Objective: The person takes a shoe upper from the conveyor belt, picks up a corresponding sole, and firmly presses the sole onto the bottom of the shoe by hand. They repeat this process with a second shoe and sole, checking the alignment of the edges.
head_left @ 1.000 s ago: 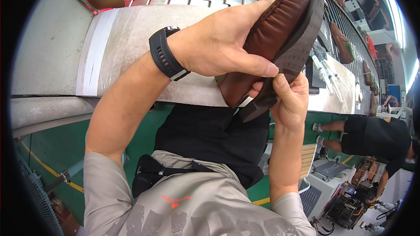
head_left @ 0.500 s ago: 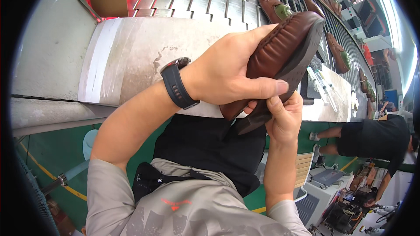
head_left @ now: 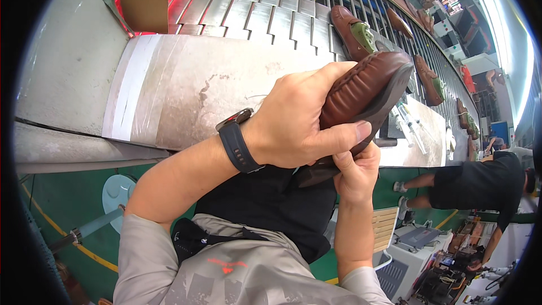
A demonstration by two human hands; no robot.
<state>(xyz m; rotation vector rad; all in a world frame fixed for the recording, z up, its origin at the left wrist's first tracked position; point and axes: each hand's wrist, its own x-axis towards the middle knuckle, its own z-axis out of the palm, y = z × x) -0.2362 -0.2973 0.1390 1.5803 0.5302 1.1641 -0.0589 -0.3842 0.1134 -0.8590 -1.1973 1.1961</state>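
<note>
A brown leather shoe [head_left: 361,87] with a dark sole is held tilted in front of me, its toe pointing up and to the right. Around the upper wraps my left hand [head_left: 307,116], its thumb lying against the sole's edge. My right hand [head_left: 357,172] grips the same shoe lower down, near the heel, thumb pressed on the sole; its other fingers are partly hidden behind the shoe. A dark watch sits on my left wrist.
Behind the pale worktop [head_left: 186,85] runs a metal roller conveyor [head_left: 243,11]. It carries brown shoes with green inserts, one [head_left: 353,31] just beyond my hands. Syringe-like tubes [head_left: 413,127] lie to the right. A person [head_left: 480,186] in dark clothes bends over at the far right.
The shoe and both hands have come slightly lower in the picture, and the shoe has tipped a little further to the right. Both hands keep their hold.
</note>
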